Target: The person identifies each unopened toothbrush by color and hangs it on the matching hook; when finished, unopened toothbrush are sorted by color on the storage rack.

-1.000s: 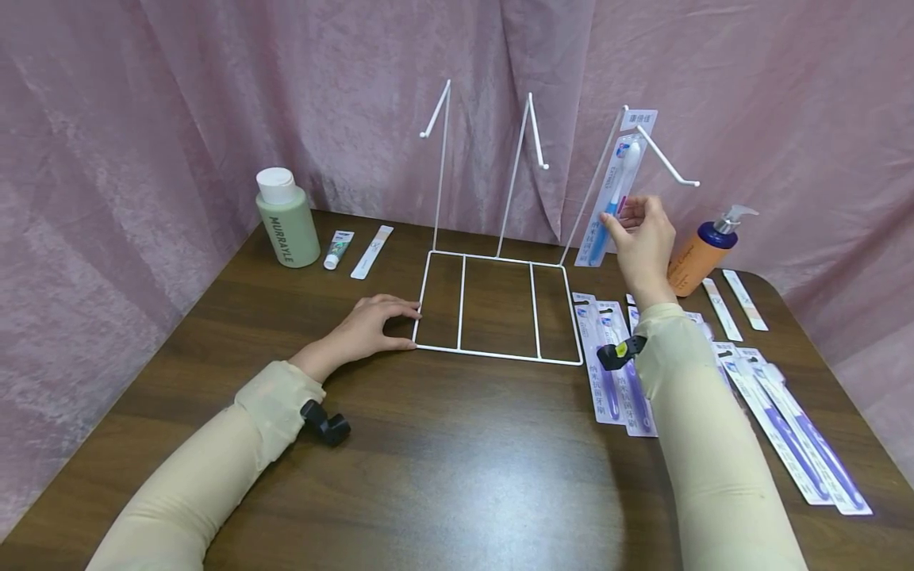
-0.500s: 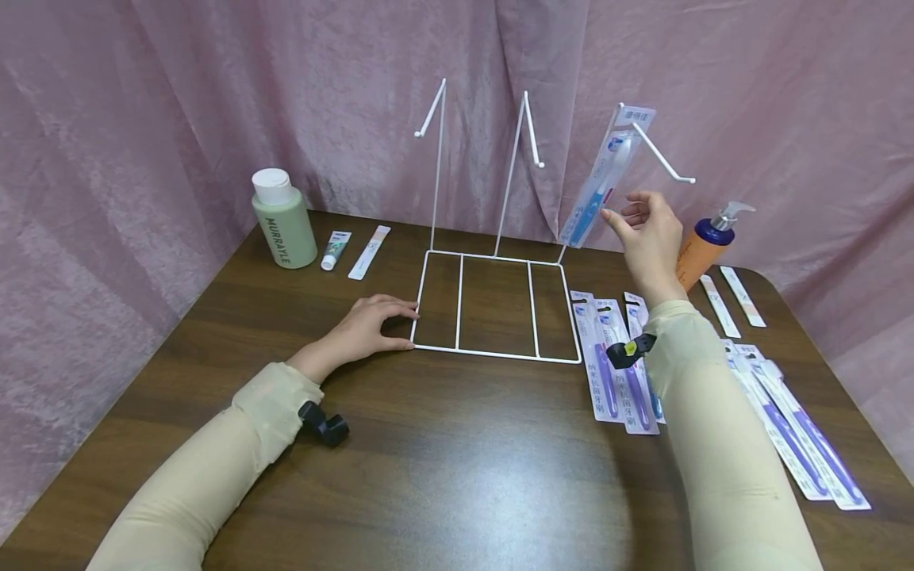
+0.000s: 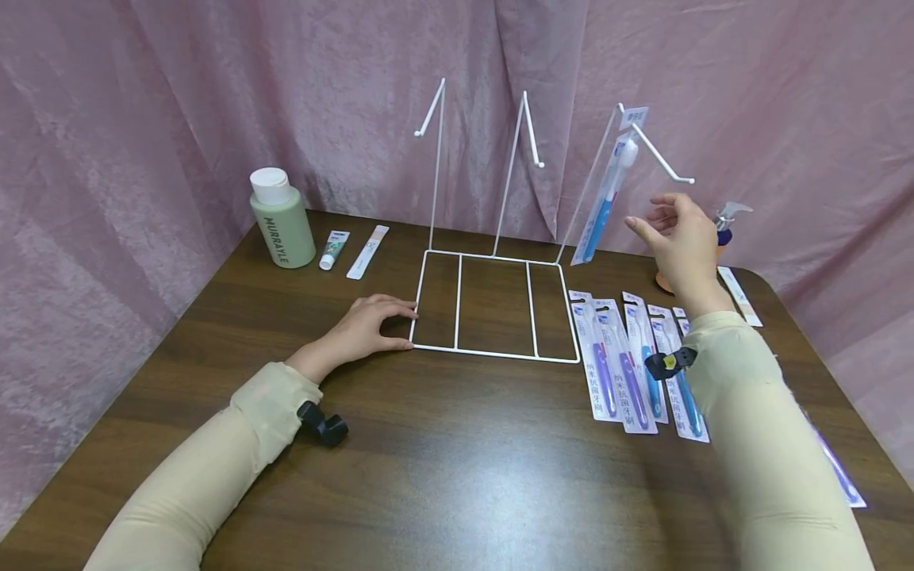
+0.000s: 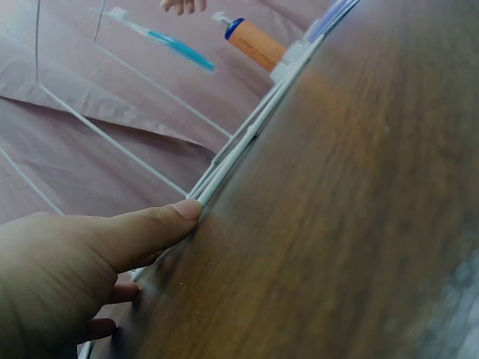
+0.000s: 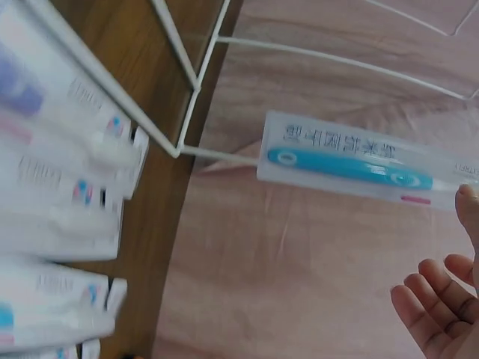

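We see a blue toothbrush pack point(image 3: 605, 198) hanging on the wire rack point(image 3: 496, 301); our right hand point(image 3: 681, 242) hovers beside it, fingers loose, grasping nothing. Our left hand point(image 3: 364, 327) rests flat against the rack's base, fingers relaxed; more toothbrush packs point(image 3: 628, 361) lie on the table point(image 3: 457, 460).

Head view is bright and even, soft light from above, no harsh edges anywhere. The bench point(image 3: 443, 444) carries a pale sheen across its lower middle, and faint soft shadows sit under both sleeves. The curtain point(image 3: 178, 95) is evenly lit, folds gently shaded. Straight lines bow slightly toward the frame's edges, wide-lens stretch. Left wrist view: the thumb point(image 4: 142, 232) at lower left is fairly sharp, but the wood blurs heavily toward the lower right, with a warm glare patch in the upper middle. Right wrist view is softer: the packs point(image 5: 60, 224) on the left edge are smeared and washed out, the hanging toothbrush point(image 5: 352, 168) only mildly blurred.
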`<state>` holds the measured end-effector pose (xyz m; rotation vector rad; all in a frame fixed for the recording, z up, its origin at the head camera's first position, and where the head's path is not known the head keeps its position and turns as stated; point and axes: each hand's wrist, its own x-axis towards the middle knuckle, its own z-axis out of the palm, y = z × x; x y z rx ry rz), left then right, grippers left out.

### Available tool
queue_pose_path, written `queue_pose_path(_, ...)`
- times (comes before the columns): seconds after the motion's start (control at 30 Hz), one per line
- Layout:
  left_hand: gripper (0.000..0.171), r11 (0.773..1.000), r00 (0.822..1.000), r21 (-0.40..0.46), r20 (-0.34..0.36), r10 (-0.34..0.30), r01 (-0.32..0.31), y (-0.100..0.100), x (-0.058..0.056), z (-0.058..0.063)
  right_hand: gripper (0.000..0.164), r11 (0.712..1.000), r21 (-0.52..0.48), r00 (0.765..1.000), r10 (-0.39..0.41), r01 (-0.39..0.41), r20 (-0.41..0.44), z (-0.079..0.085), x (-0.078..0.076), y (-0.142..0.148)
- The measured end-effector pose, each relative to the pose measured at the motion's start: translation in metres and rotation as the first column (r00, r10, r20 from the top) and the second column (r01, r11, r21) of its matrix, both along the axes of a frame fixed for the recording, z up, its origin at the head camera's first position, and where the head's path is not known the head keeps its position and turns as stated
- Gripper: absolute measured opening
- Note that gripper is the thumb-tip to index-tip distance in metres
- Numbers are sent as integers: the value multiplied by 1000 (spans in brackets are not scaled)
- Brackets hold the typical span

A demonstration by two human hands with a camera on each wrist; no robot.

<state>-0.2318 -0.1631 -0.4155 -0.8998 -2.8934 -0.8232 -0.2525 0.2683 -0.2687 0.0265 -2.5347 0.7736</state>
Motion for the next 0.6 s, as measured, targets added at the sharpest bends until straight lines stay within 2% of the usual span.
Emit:
queue_pose_path(0.1, 49, 1000, 1000, -2, 0, -2, 2, 0, 0, 0, 57, 999, 51, 1000, 11, -11, 11, 3, 9, 10)
queue_pose_path(0.33, 49, 1000, 1000, -3, 5, 1, -1, 0, -1, 0, 48, 991, 123, 998, 55, -51, -30, 10, 27, 33)
queue_pose_path(0.6, 49, 1000, 1000, 3, 14, 0, -1, -1, 0, 1, 53, 973, 217, 994, 63, -82, 91, 23, 51, 61)
